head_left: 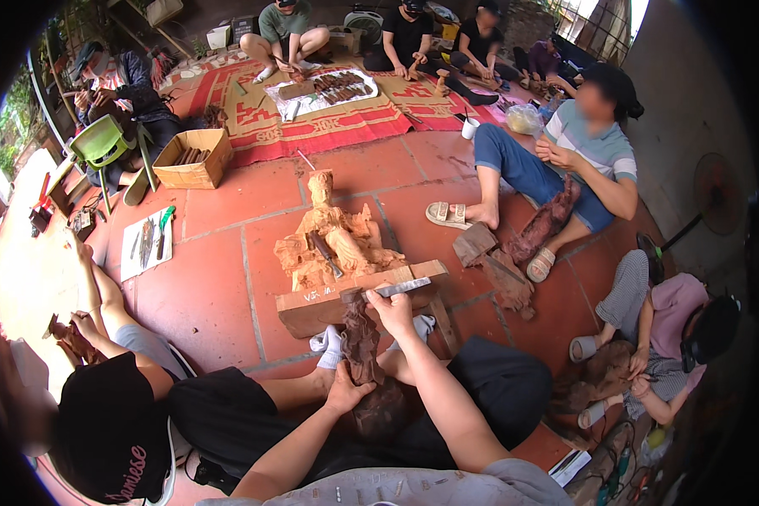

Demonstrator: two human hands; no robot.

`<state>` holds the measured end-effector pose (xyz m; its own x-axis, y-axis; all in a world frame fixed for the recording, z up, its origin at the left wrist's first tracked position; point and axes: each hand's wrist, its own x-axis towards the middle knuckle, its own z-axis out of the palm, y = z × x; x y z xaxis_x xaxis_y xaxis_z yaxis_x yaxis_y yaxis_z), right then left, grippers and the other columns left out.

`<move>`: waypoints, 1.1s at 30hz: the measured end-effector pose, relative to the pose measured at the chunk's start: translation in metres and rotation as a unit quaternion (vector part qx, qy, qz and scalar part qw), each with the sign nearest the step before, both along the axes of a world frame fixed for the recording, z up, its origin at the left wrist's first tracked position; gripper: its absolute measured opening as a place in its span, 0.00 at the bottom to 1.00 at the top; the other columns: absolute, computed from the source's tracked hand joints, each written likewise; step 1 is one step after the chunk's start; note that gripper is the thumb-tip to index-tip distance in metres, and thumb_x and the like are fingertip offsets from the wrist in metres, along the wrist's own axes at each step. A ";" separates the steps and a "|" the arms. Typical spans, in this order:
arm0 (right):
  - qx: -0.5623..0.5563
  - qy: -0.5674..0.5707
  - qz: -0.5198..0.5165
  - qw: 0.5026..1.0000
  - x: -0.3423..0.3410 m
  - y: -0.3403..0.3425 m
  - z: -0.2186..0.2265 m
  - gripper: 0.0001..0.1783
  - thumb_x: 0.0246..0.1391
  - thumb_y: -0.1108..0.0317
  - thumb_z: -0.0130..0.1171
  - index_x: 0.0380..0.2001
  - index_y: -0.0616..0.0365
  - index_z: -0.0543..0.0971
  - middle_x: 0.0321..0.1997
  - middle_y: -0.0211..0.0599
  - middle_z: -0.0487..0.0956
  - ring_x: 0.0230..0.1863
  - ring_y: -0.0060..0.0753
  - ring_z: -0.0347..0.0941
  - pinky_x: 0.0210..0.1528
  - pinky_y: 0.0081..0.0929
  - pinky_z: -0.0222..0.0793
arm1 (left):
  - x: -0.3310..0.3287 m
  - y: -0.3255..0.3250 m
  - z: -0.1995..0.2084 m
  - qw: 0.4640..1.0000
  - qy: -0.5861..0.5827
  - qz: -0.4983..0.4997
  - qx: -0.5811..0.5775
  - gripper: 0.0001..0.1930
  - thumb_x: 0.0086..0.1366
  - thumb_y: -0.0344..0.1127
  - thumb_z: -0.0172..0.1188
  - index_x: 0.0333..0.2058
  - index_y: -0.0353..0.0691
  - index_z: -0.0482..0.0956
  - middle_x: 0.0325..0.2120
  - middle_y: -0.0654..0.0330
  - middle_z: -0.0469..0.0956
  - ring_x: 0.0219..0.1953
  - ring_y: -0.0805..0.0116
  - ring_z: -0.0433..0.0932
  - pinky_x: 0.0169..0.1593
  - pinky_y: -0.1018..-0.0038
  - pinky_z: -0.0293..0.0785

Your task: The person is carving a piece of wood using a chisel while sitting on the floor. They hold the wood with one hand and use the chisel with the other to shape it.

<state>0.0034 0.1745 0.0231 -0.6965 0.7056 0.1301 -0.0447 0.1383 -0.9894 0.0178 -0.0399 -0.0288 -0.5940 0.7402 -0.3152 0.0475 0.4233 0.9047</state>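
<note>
Between my knees stands a dark brown wooden carving (360, 344), upright in front of my body. My left hand (347, 390) is closed around its lower part. Near its top, my right hand (392, 314) pinches a flat grey blade-like strip (404, 287) that points to the right. Whether the strip touches the carving I cannot tell. Just beyond is a pale wooden statue (346, 240) of a seated figure, on or behind a thick wooden block (308, 315). A chisel-like tool (325, 255) with a dark handle rests against the statue.
Carving tools lie on a white sheet (148, 245) at left. Behind it is a cardboard box (196, 160) of brown pieces. A person (594, 148) sits at right beside a dark carving (545, 221); others sit around. A red patterned mat (253, 148) covers the far floor.
</note>
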 end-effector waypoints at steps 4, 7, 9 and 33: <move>-0.048 -0.005 0.029 0.998 0.002 -0.011 0.004 0.12 0.58 0.65 0.62 0.25 0.60 0.77 0.20 0.17 0.69 0.23 0.12 0.60 0.26 0.17 0.58 | 0.000 -0.001 -0.002 1.000 0.010 0.003 0.006 0.45 0.48 0.46 0.72 0.56 0.31 0.53 0.55 0.40 0.65 0.59 0.48 0.65 0.61 0.62 0.63; 0.168 -0.011 -0.003 0.986 -0.002 -0.016 0.006 0.12 0.58 0.65 0.62 0.26 0.61 0.78 0.21 0.18 0.71 0.24 0.11 0.63 0.28 0.17 0.62 | -0.002 -0.001 -0.011 1.000 0.008 0.003 0.021 0.45 0.48 0.46 0.72 0.56 0.31 0.53 0.55 0.40 0.65 0.59 0.47 0.65 0.61 0.62 0.63; 0.062 -0.004 0.024 0.998 0.000 -0.010 0.007 0.11 0.57 0.65 0.62 0.26 0.61 0.78 0.22 0.19 0.72 0.25 0.11 0.64 0.28 0.17 0.63 | -0.001 -0.001 -0.010 1.000 0.008 0.003 0.019 0.45 0.48 0.46 0.73 0.56 0.31 0.53 0.55 0.40 0.65 0.59 0.47 0.65 0.61 0.62 0.63; -0.083 0.034 0.029 0.996 0.003 0.009 -0.010 0.10 0.61 0.64 0.59 0.34 0.61 0.78 0.28 0.25 0.78 0.29 0.17 0.73 0.35 0.18 0.72 | -0.002 0.002 0.000 1.000 -0.002 -0.002 -0.001 0.46 0.48 0.45 0.72 0.57 0.32 0.52 0.56 0.39 0.64 0.60 0.47 0.64 0.62 0.62 0.62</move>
